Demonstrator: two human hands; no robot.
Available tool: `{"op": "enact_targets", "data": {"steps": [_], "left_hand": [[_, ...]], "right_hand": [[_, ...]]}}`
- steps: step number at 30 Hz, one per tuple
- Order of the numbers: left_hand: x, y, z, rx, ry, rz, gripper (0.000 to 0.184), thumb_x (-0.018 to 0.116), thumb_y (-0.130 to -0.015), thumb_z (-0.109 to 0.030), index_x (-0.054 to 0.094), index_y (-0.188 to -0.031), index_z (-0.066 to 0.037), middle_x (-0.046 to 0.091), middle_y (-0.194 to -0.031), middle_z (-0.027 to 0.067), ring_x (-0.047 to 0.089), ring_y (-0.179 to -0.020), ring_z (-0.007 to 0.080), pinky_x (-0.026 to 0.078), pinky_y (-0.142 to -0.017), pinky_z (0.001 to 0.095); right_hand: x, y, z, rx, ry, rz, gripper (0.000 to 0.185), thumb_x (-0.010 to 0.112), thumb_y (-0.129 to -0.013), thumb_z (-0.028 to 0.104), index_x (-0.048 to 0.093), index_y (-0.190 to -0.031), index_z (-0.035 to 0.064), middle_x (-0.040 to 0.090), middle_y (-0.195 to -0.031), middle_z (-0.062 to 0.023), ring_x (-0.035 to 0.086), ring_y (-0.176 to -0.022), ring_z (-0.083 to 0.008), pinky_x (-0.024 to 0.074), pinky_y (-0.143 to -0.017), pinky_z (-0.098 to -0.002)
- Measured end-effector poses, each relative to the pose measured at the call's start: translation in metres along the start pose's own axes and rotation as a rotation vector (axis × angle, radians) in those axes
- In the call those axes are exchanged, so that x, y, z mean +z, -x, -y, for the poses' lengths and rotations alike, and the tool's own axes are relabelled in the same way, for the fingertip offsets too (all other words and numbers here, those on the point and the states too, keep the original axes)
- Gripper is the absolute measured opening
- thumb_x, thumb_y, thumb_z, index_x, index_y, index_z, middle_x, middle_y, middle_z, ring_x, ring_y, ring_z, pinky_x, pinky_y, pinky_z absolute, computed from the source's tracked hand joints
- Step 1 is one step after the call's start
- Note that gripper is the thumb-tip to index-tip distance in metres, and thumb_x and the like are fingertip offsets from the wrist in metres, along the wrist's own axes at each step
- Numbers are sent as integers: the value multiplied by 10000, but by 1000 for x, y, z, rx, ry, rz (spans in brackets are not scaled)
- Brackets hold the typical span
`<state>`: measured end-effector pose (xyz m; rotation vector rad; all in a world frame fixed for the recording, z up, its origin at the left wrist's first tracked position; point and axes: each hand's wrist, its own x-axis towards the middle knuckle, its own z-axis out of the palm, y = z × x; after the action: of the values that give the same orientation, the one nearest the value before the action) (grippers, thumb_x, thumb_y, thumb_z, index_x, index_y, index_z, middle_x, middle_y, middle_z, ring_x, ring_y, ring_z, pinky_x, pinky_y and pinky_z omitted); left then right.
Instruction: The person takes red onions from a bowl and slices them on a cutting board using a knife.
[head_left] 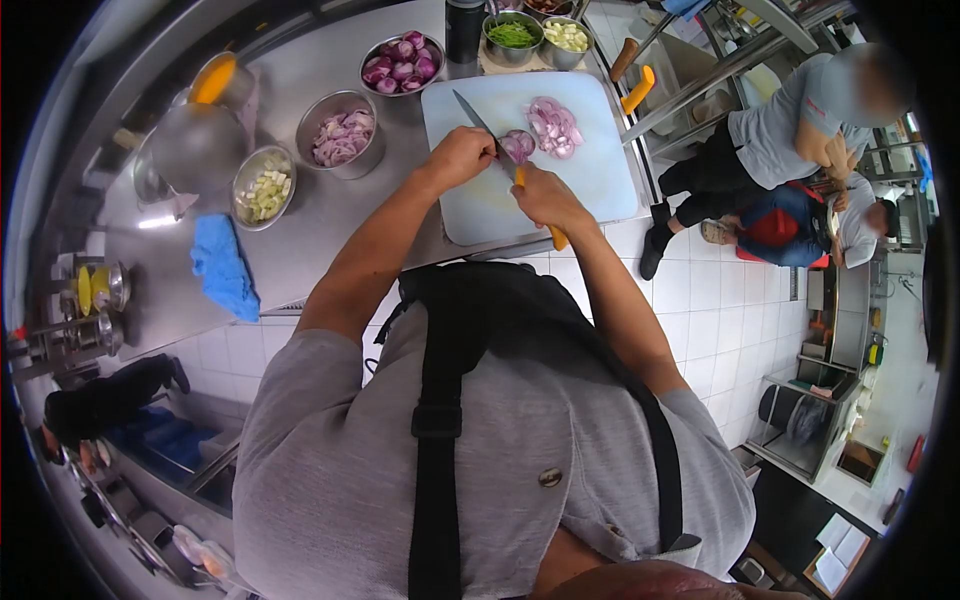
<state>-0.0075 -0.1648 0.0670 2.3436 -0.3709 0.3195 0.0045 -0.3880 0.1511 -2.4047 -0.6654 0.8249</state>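
Observation:
My right hand (550, 198) is wrapped round the yellow handle of a kitchen knife (474, 112), whose blade points up and left across the white cutting board (604, 190). Close against the blade is my left hand (465, 155), fingers curled in. Whether something sits inside those fingers is hidden. Just right of the blade lies a small heap of sliced red onion (517, 145). A larger pile of onion slices (555, 127) is spread further right on the board.
Left of the board stand a bowl of peeled red onions (402, 64), a pot of sliced onion (341, 136) and a bowl of pale chopped vegetable (264, 188). A blue cloth (224, 266) lies near the counter edge. Other people (775, 130) are at the right.

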Motion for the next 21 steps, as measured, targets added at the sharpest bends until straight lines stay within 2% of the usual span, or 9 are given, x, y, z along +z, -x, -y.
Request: {"op": "enact_targets", "data": {"steps": [3, 6, 7, 10, 13, 14, 17, 20, 21], "left_hand": [[0, -1, 2, 8, 8, 28, 93, 774, -817, -6, 742, -904, -6, 744, -893, 164, 741, -818, 338, 588, -741, 415], [-8, 0, 1, -15, 18, 35, 100, 779, -834, -20, 758, -932, -11, 757, -891, 163, 751, -799, 324, 592, -735, 398], [-12, 1, -3, -29, 28, 36, 102, 780, -842, -25, 765, -942, -12, 762, -890, 163, 754, -792, 319, 593, -733, 392], [-40, -19, -22, -181, 57, -279, 115, 784, -877, -86, 786, -973, -24, 777, -898, 164, 767, -787, 308, 598, -740, 386], [-47, -50, -25, -219, -6, -204, 151, 779, -906, -151, 795, -995, -31, 787, -909, 159, 776, -808, 295, 604, -756, 383], [-40, -60, -17, -285, -71, -61, 301, 810, -888, -302, 797, -1034, -39, 794, -926, 157, 780, -857, 298, 609, -803, 403], [-8, -71, -24, -380, -195, 153, 447, 849, -816, -444, 804, -1052, -67, 798, -957, 148, 776, -929, 298, 605, -858, 420], [11, -76, -43, -395, -337, 269, 500, 871, -731, -491, 811, -1040, -102, 799, -1004, 132, 766, -982, 294, 597, -891, 419], [14, -81, -45, -428, -319, 288, 486, 868, -726, -468, 809, -1046, -106, 797, -1039, 127, 757, -1025, 302, 586, -915, 441]], "right_hand": [[41, -40, -24, -129, 120, -208, 384, 571, -1001, 219, 564, -1184, -119, 730, -868, -296, 730, -648, -401, 590, -693, -486], [12, -32, -11, -41, -68, -46, 372, 585, -1005, 217, 566, -1186, -107, 728, -867, -298, 727, -625, -389, 588, -667, -481], [3, -23, -6, -44, -97, -72, 375, 592, -1008, 219, 567, -1195, -105, 728, -865, -295, 726, -616, -382, 587, -653, -478], [-21, 7, 3, -11, -193, -105, 404, 621, -1021, 226, 562, -1254, -98, 722, -839, -267, 717, -576, -346, 578, -588, -468], [0, 13, -6, -5, -185, -4, 401, 625, -1024, 237, 558, -1238, -95, 715, -823, -259, 717, -577, -349, 571, -566, -465], [13, 21, -3, -24, -276, -19, 362, 629, -1021, 234, 560, -1187, -80, 712, -812, -253, 720, -583, -351, 564, -554, -470], [60, 4, -31, -92, -234, 19, 320, 612, -1022, 236, 553, -1110, -65, 713, -837, -290, 739, -676, -401, 574, -655, -517], [65, 10, -29, -50, -242, 17, 327, 606, -1026, 252, 551, -1105, -61, 711, -850, -305, 746, -736, -424, 571, -722, -539], [66, 9, -31, -61, -236, 4, 329, 605, -1026, 253, 550, -1109, -61, 712, -853, -308, 747, -751, -430, 570, -731, -543]]}}
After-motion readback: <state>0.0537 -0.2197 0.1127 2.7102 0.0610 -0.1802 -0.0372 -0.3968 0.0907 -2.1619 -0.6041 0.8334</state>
